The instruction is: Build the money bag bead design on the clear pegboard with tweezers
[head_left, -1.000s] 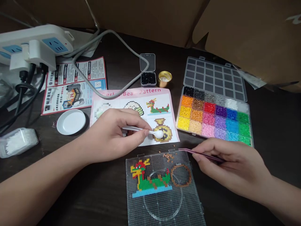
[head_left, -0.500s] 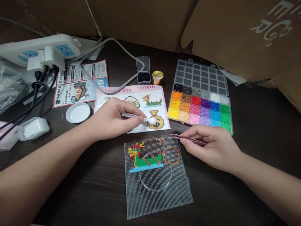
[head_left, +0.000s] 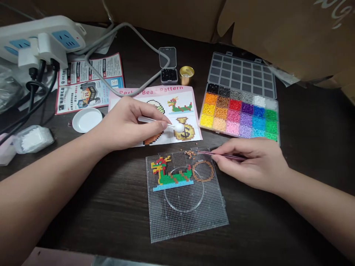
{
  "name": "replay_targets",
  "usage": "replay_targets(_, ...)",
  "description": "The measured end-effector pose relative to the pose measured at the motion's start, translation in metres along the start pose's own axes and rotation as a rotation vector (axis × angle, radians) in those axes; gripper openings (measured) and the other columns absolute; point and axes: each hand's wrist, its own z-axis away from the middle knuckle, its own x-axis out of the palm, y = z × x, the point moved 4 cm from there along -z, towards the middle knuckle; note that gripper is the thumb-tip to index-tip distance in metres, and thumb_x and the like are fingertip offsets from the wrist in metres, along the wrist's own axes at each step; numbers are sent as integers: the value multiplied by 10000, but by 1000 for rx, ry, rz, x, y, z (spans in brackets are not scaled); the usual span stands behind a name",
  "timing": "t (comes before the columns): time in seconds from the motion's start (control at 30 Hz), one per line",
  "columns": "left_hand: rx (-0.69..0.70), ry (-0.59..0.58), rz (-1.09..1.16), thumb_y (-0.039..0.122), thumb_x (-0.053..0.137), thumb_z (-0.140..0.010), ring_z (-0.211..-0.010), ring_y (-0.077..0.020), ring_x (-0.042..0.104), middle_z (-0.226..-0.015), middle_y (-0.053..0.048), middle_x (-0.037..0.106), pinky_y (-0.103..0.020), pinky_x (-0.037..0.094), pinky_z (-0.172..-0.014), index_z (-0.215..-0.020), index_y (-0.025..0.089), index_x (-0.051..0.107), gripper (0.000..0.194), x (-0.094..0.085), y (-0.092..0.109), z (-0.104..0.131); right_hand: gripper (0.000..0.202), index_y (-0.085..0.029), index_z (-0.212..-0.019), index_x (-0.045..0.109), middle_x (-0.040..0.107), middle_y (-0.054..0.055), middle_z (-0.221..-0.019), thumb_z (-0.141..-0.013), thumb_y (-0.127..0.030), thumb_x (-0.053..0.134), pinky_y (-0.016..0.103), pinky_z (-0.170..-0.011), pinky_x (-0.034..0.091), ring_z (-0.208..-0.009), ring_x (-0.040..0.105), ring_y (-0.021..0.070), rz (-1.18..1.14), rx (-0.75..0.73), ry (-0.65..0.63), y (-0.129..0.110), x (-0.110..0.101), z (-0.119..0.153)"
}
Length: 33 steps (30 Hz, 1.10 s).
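My left hand (head_left: 135, 123) grips a small white spoon (head_left: 179, 128) above the printed bead pattern sheet (head_left: 191, 111). In my right hand (head_left: 246, 159) is a pair of pink tweezers (head_left: 233, 157), its tips over loose brown beads (head_left: 190, 154) near the top edge of the clear pegboard (head_left: 188, 218). A bead dragon boat (head_left: 173, 175) in green, red, yellow and blue sits on the pegboard's upper left. To its right lies a ring of brown beads (head_left: 203, 181). I cannot tell whether the tweezers hold a bead.
A sectioned box of coloured beads (head_left: 241, 114) lies open at right. Behind the sheet stand a small box of black beads (head_left: 169, 75) and a gold cup (head_left: 186, 76). At left are a white dish (head_left: 87, 120), a tub of white beads (head_left: 33, 139) and a power strip (head_left: 66, 27) with cables.
The tweezers' tips have come left and nearer to the loose brown beads. My left hand still has the spoon over the sheet. The whole view has shifted slightly.
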Motion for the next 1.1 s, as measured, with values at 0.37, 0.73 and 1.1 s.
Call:
replay_targets(0.37, 95, -33, -161, 222, 670, -767, -610, -115, 596, -709, -16, 711, -232, 464, -627, -831, 180, 783, 137, 1, 8, 0, 76, -206, -797, 731, 692, 3, -626, -827, -262, 689, 215, -390, 475, -479, 590, 111, -21, 49, -3, 5, -2, -1)
replay_targets(0.73, 92, -26, -169, 235, 674, -767, -617, -124, 601, -726, -31, 722, -233, 457, -623, -824, 169, 785, 141, 2, 8, 0, 59, -200, -748, 720, 644, -17, -555, -800, -195, 691, 191, -359, 427, -432, 533, 81, -15, 2, 11, 2, -3, -3)
replay_targets(1.1, 69, -30, -146, 222, 667, -765, -568, -104, 555, -696, -18, 708, -221, 429, -569, -820, 164, 781, 140, 3, 7, 0, 55, -205, -755, 721, 640, -11, -558, -801, -208, 691, 215, -370, 428, -446, 539, 98, -17, 37, 25, 3, -4, -1)
